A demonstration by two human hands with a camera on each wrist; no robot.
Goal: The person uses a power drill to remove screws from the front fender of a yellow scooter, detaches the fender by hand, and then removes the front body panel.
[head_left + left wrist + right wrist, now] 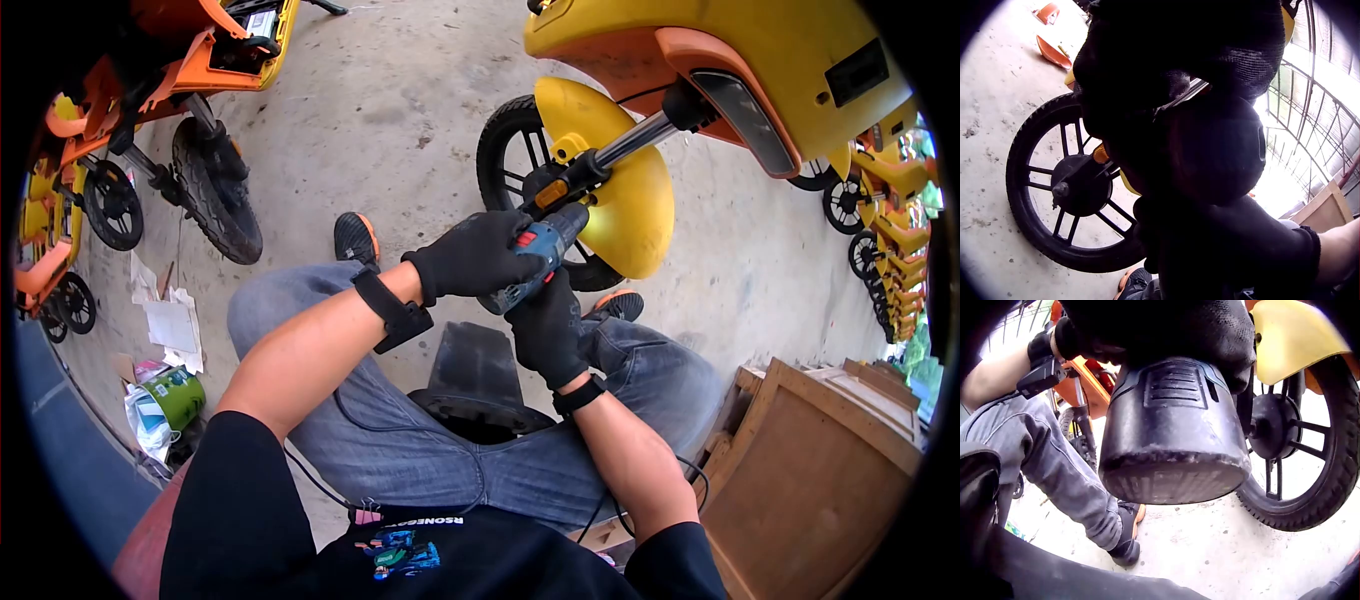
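Note:
I sit facing a yellow scooter's front wheel (505, 150) and yellow fender (625, 200). A blue cordless drill (540, 250) points at the lower end of the fork (630, 140), near an orange fitting. My gloved left hand (470, 258) wraps over the drill's body from the left. My gloved right hand (547, 330) grips its handle from below. The right wrist view shows the drill's black battery base (1172, 431) under the right hand (1166, 328), with the wheel (1310, 487) behind. In the left wrist view the dark left hand (1179, 75) covers the drill; the wheel hub (1075, 184) shows beside it.
Orange scooters (200, 50) stand at the left, one tyre (215, 190) near my left knee. Papers and a green can (175, 395) lie on the concrete floor. Wooden crates (820, 470) sit at the right. A black moulded part (475, 375) sits between my legs.

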